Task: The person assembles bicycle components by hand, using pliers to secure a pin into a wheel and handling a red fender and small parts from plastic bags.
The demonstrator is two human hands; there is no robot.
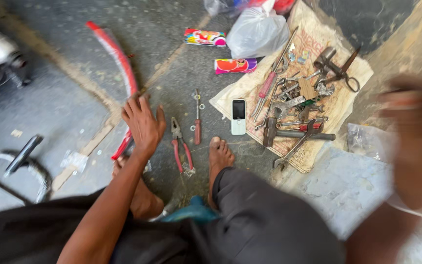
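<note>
The left hand (142,124) is seen with fingers spread wide, resting over the red curved strip (118,58) on the floor, apparently to steady it. The right hand (413,132) is raised at right, blurred; its grip cannot be told. Pliers (181,144) lie just right.

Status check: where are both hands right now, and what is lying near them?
Left hand open, on red fender strip. Right hand blurred, grip unclear. Red-handled pliers and screwdriver beside left hand.
</note>
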